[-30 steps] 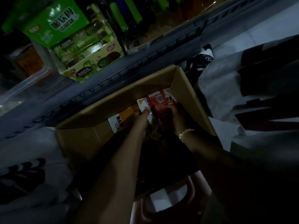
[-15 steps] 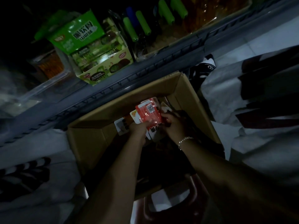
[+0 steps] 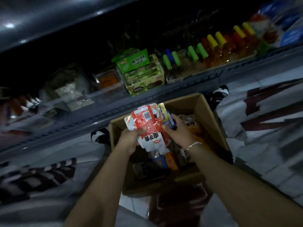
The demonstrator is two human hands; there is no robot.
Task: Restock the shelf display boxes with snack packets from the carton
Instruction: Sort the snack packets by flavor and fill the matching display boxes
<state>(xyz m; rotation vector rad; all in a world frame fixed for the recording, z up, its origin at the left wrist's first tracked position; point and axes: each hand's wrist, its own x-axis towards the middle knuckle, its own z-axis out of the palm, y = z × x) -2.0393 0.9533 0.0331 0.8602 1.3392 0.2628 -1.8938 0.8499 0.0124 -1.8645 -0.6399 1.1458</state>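
An open brown carton (image 3: pixel 205 110) sits on the floor below the shelf, with loose snack packets (image 3: pixel 170 161) in orange and blue inside. Above it, my left hand (image 3: pixel 131 139) grips a bunch of red-and-white snack packets (image 3: pixel 146 126). My right hand (image 3: pixel 177 131), with a bracelet on its wrist, holds the right side of the same bunch and blue-and-yellow packets (image 3: pixel 167 119) beside it. A green display box (image 3: pixel 142 76) of packets stands on the dark shelf (image 3: pixel 105 110) straight beyond the carton.
Clear plastic bins (image 3: pixel 106 86) stand left of the green box. A tray of bottles with green, yellow and red caps (image 3: pixel 211 49) stands to its right. White sacks with dark print (image 3: pixel 262 122) lie on both sides of the carton. A dark red stool (image 3: pixel 178 205) is under it.
Both hands have lifted the bunch of packets up out of the carton. The view has tilted up, bringing more of the shelf into sight.
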